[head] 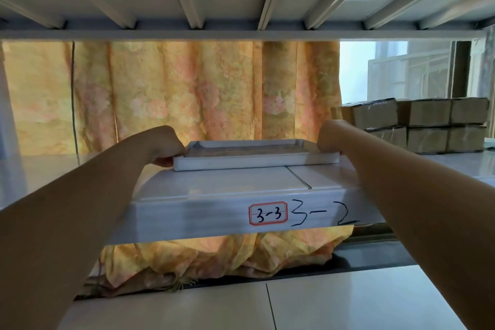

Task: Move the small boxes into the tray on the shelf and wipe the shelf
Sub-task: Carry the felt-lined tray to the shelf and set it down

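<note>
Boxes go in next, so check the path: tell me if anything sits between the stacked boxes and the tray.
Nothing visible does. The small boxes are stacked on the shelf to the right of the tray, with only bare shelf surface and the right hand, which grips the tray's right end, between them. The left hand holds the other end.

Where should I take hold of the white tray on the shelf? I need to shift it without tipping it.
Grip the tray by its two short ends, coming in from the left and right, thumbs over the raised rim. It is wide, shallow and lies flat, so an end grip probably keeps it level. The left hand and right hand hold it this way.
</note>
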`<state>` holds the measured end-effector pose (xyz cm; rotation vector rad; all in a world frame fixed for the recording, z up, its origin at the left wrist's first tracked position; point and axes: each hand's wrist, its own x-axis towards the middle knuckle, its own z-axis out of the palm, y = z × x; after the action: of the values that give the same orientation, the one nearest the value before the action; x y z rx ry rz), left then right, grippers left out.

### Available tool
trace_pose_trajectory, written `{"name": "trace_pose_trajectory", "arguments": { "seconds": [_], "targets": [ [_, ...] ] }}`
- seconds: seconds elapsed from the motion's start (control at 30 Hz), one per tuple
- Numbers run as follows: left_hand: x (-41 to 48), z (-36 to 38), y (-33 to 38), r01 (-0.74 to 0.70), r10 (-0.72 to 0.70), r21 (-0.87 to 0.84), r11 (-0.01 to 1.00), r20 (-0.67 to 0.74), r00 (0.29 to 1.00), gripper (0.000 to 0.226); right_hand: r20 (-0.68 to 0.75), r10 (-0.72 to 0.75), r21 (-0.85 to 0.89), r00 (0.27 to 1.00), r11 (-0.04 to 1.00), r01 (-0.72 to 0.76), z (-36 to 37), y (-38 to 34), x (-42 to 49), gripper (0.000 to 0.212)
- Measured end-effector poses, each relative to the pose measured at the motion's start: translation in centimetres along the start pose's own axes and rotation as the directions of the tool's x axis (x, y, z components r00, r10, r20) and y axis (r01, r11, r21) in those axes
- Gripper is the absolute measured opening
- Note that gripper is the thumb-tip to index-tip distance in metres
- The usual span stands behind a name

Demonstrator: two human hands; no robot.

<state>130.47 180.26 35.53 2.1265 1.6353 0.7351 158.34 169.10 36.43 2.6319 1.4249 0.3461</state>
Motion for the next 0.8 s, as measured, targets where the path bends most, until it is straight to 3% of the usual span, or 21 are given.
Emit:
{"name": "trace_pose_trajectory", "arguments": {
  "seconds": [0.23,0.37,0.6,0.8],
  "targets": [
    [-0.1,-0.1,-0.2,-0.013,0.020,-0.124,0.992,0.056,0.998,0.029,0.021,-0.025,0.038,0.999,0.999,0.025,0.0,-0.1,0.0,0.022],
    [-0.4,-0.1,-0.2,-0.025,0.035,-0.132,0.991,0.070,0.997,0.031,0.033,0.034,0.085,0.999,0.996,-0.037,0.3,0.0,-0.3,0.041],
    [-0.9,-0.2,0.0,-0.020,0.035,-0.138,0.990,0.103,0.994,0.027,-0.010,0.014,0.066,1.000,0.998,-0.013,0.4,0.2,-0.9,0.041],
    [-0.9,0.1,0.0,-0.019,0.027,-0.126,0.992,0.058,0.998,0.023,0.003,0.079,0.276,0.997,0.958,-0.077,0.6,0.2,-0.2,0.041]
  ]
}}
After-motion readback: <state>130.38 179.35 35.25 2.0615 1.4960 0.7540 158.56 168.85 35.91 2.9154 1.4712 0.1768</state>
